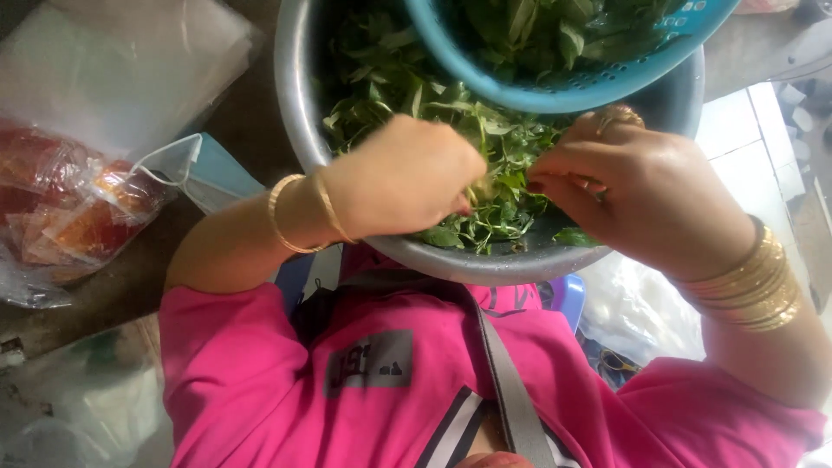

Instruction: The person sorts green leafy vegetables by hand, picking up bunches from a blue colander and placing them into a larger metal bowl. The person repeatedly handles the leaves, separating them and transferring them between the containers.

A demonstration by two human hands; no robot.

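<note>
A worn, dark floor (130, 286) runs under the scene on one side, with pale tiles (737, 130) on the other, seen from above a person in a bright pink shirt (286, 381).

A heap of green leaves (485, 165) lies in a wide metal bowl (299, 113) set just in front of the person's body. Both hands reach into it and meet over the middle of the pile. The left hand (403, 178) is curled almost into a fist, its fingertips pinched on a small sprig of the leaves, with two thin gold bangles (299, 212) on the wrist. The right hand (637, 195) faces it, fingers bent and drawn together on the same cluster of greens; a ring sits on one finger and a thick stack of gold bangles (750, 282) circles the wrist.

A blue plastic colander (555, 91) full of more leaves rests tilted on the far rim of the bowl, overlapping the greens below it.

Beside the bowl lies a light blue face mask (195, 169). Further out on that side sit clear plastic bags holding red packets (69, 212), and a large pale plastic sheet (121, 69). A grey strap (507, 381) crosses the shirt, and the edge of a blue stool (568, 295) shows under the bowl.
</note>
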